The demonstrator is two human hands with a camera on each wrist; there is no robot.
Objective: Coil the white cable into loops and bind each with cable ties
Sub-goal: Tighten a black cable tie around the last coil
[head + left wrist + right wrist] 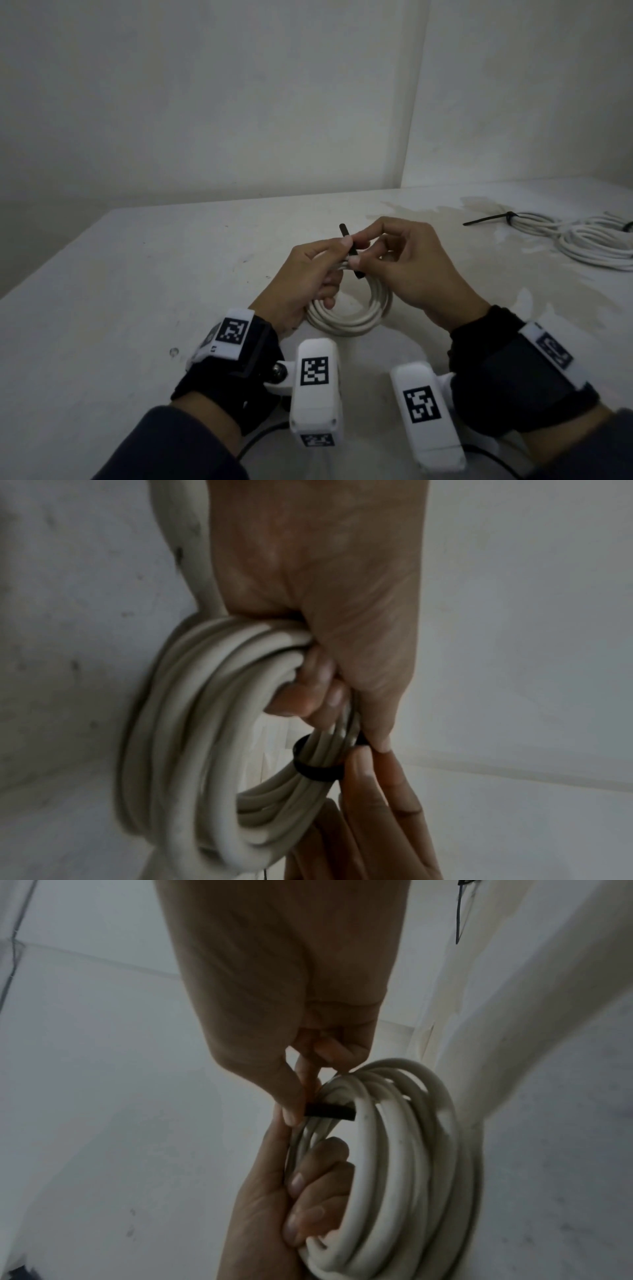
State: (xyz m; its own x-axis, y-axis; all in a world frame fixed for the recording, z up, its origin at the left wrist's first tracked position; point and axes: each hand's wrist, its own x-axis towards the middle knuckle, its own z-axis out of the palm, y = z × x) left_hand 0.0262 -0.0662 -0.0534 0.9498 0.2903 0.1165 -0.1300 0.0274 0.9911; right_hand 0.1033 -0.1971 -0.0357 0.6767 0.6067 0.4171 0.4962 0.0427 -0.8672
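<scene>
A white cable coil stands on edge on the white table, held up at its top. My left hand grips the coil's strands with curled fingers. A black cable tie wraps round the strands just beside that grip. My right hand pinches the tie between thumb and forefinger. In the head view one tie end sticks up past the fingers and the other pokes out below.
Two more white coils lie at the far right of the table, one bound with a black tie whose tail points left. Walls meet in a corner behind the table. White wrist cameras sit near the front edge.
</scene>
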